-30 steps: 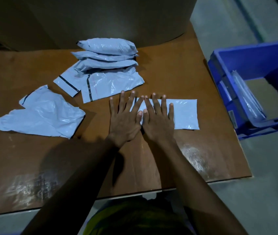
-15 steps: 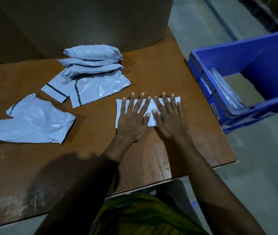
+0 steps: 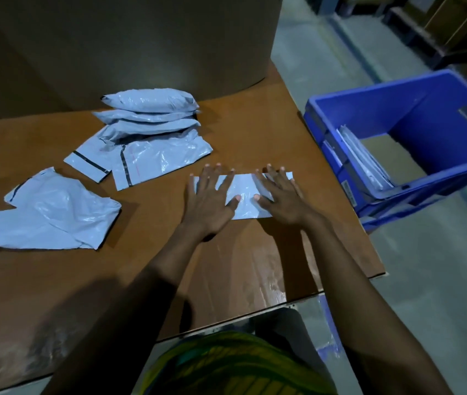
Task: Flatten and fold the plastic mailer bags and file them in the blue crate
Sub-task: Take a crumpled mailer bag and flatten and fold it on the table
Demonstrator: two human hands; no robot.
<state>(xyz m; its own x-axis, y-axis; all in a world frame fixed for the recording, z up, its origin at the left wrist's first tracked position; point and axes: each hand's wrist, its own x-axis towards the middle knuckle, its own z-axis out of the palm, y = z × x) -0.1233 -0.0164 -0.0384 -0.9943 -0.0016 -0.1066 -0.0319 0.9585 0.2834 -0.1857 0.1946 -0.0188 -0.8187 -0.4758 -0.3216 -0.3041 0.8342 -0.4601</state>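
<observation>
Pressure is applied from both sides: the folded mailer bag (image 3: 245, 183) is pinned flat on the brown table (image 3: 255, 266) at centre frame, the left hand (image 3: 208, 199) laid over its left end and the right hand (image 3: 282, 199) over its right end. Nothing is gripped — both hands are spread open, fingers straight, palms bearing down, thumbs pointed toward each other over the middle. The bag's long axis is laid left to right across the frame, a slim rectangle of pale grey-blue film, glossy and faintly creased. The blue crate (image 3: 383, 92) is placed at right of frame, beyond the table's edge, so the right hand is judged the nearer one for the lift and carry; flat bags (image 3: 360, 161) are already stood on edge against its left wall. Slick, springy film is expected, so the fold may reopen once pressure is released. A heap of puffy mailers (image 3: 149, 121) is seen at upper left, a crumpled mailer (image 3: 46, 215) at far left.
</observation>
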